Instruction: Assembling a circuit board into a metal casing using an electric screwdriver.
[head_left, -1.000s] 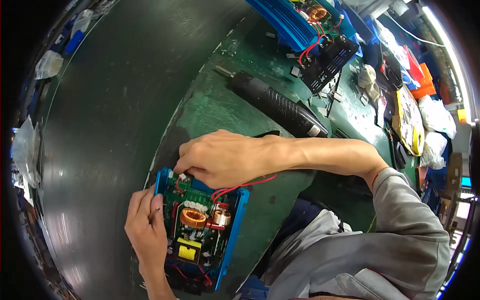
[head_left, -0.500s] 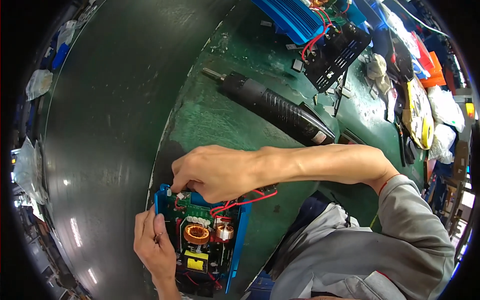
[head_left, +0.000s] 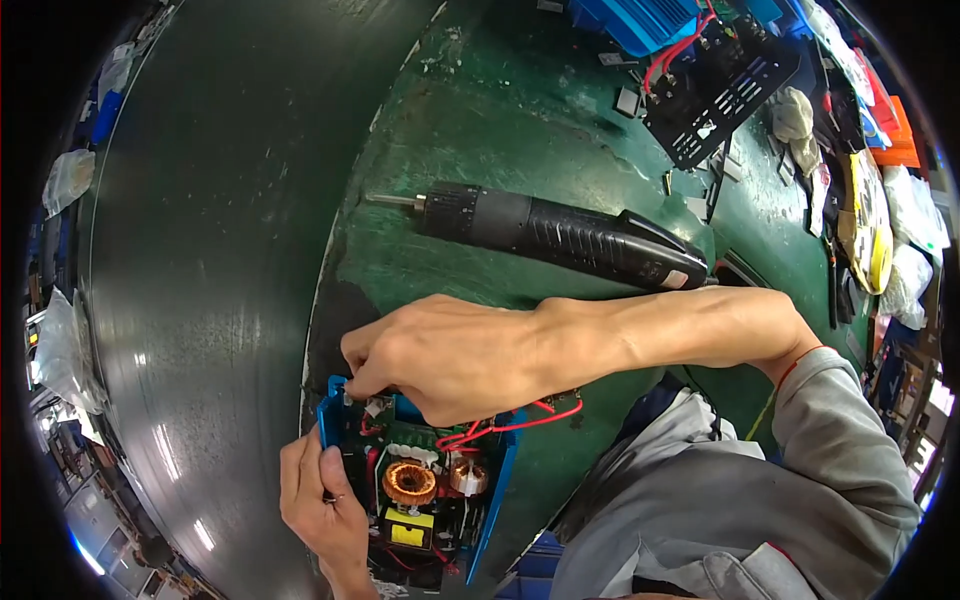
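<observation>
A blue metal housing (head_left: 493, 510) lies open at the lower middle. Inside it are a green circuit board, a copper-wound ring coil (head_left: 410, 483) and a yellow-wrapped transformer (head_left: 407, 529). My left hand (head_left: 325, 505) grips the housing's left wall, thumb on the inner side and fingers outside. Over the far left corner, my right hand (head_left: 440, 350) is closed, thumb and fingertips pinched together at the rim. What they pinch is too small and too hidden to name. Red wires (head_left: 545, 412) loop out from under my right hand over the right wall.
A black electric screwdriver (head_left: 560, 235) lies just beyond my right forearm, its bit pointing left. Farther back are another blue housing (head_left: 640, 22), a slotted black plate (head_left: 715, 95) and small grey pieces. Plastic bags and a cloth (head_left: 793, 115) lie along the right.
The whole view has shifted and turned slightly, so the screwdriver and the far parts appear displaced. Both hands stay at the same housing corner, with only slight movement in the right fingers.
</observation>
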